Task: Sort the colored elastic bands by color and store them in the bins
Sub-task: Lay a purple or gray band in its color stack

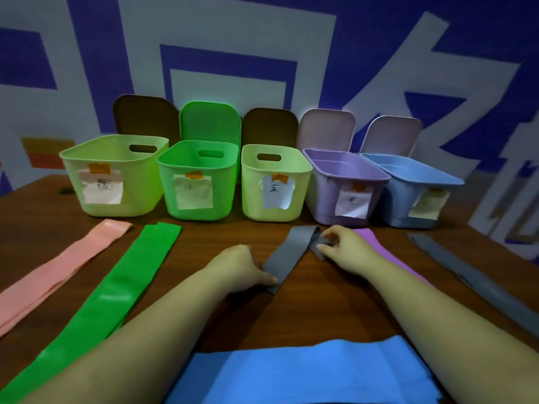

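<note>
Flat grey elastic band (284,258), on the table before the bins | left hand (243,268) grips its near end as anchor | right hand (345,247) pinches the far end, apparently folding for storage.

Brown table (335,310) bears five bins (201,182) and seemingly six flat elastic bands (116,284)

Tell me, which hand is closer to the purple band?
The right hand. It sits just left of the purple band, partly covering it, while pinching the gray band. The left hand is farther left, holding the gray band's near end.
</note>
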A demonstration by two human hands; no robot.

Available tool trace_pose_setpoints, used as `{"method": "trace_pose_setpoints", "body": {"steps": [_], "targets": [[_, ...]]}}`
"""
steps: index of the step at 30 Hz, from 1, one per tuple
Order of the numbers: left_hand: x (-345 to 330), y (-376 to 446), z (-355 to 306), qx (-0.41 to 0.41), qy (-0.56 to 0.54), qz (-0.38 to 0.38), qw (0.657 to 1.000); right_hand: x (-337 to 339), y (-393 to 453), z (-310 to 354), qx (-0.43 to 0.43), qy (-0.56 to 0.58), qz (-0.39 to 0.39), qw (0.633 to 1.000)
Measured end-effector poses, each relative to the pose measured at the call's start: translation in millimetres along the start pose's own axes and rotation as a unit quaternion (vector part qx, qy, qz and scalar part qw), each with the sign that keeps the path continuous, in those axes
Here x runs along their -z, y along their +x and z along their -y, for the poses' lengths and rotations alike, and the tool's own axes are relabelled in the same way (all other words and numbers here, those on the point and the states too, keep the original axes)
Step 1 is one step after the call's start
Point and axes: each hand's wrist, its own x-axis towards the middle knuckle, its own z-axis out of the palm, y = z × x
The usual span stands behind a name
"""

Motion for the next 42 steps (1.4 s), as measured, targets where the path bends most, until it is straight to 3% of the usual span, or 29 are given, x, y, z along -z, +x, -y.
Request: {"method": "trace_pose_setpoints", "body": {"steps": [5,9,14,16,19,21,22,26,30,33,36,40,42], "targets": [[-8.2,7.3,2.8,-0.005,-0.068,0.023,0.997,-6.1,18.2,-1.8,-0.074,0.061,-0.046,0.994],[-10.7,8.0,8.9,-0.013,-0.117,0.016,0.993,-11.2,29.4,0.3,-0.117,0.112,-0.038,0.986],[-11.6,6.1,13.2,-0.03,-0.21,0.013,0.977,-13.6,38.1,-1.3,-0.096,0.226,-0.066,0.967],[-9.7,8.0,15.7,-0.022,-0.337,0.008,0.941,-8.6,29.2,-0.2,-0.069,0.279,-0.082,0.954],[2.3,10.6,16.6,-0.02,-0.57,-0.03,0.821,-0.1,10.5,-4.7,-0.03,0.343,-0.101,0.933],[11.3,12.4,16.9,-0.045,-0.654,-0.064,0.752,5.6,-1.6,-8.9,0.003,0.349,-0.056,0.935],[14.1,13.3,18.1,-0.065,-0.667,-0.081,0.738,8.8,-6.6,-9.0,0.021,0.334,-0.026,0.942],[15.8,11.1,18.6,-0.162,-0.638,-0.075,0.749,23.9,-17.7,10.5,0.083,0.192,-0.029,0.978],[15.1,5.5,14.3,-0.223,-0.598,-0.048,0.768,26.8,-33.0,61.8,0.187,0.182,0.049,0.964],[18.8,4.0,15.3,-0.243,-0.6,-0.05,0.761,16.6,-33.4,80.6,0.234,0.164,0.104,0.953],[22.9,3.3,12.6,-0.208,-0.652,-0.065,0.727,10.3,-27.3,87.0,0.28,0.16,0.091,0.942],[34.0,4.0,10.2,-0.154,-0.751,-0.096,0.634,3.2,-25.9,91.7,0.287,0.137,0.16,0.935],[37.7,5.5,12.6,-0.142,-0.776,-0.103,0.606,2.0,-25.8,90.6,0.274,0.119,0.183,0.937]]}}
